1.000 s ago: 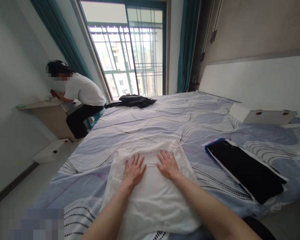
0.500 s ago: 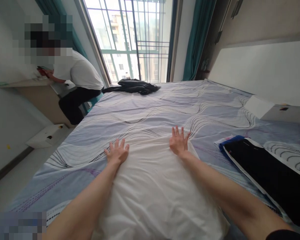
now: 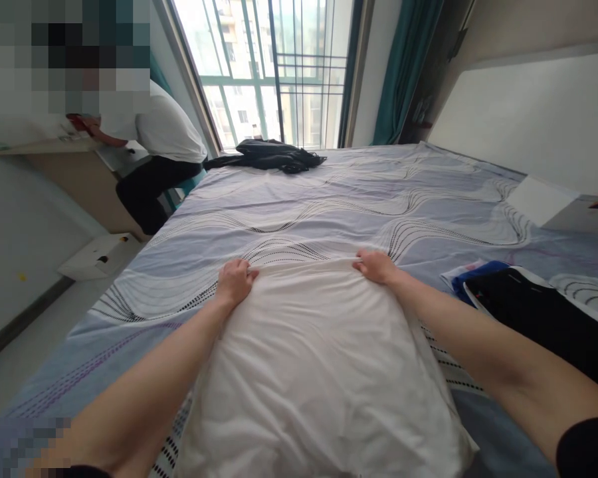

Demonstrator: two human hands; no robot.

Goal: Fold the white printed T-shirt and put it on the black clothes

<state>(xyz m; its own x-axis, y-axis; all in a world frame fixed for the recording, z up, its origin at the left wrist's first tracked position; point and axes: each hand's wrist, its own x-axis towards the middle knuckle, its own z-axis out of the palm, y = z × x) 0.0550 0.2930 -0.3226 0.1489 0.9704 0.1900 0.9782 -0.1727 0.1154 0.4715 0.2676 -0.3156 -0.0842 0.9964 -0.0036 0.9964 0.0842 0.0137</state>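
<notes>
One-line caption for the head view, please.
Left hand and right hand grip the far corners of a white garment spread on the patterned bed.

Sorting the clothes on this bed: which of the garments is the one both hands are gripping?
The white garment, its far edge pinched by left hand and right hand. The black heap and the flat black piece lie untouched.

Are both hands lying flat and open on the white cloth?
No: the left hand and right hand are each closed on a far corner of the white cloth.
</notes>
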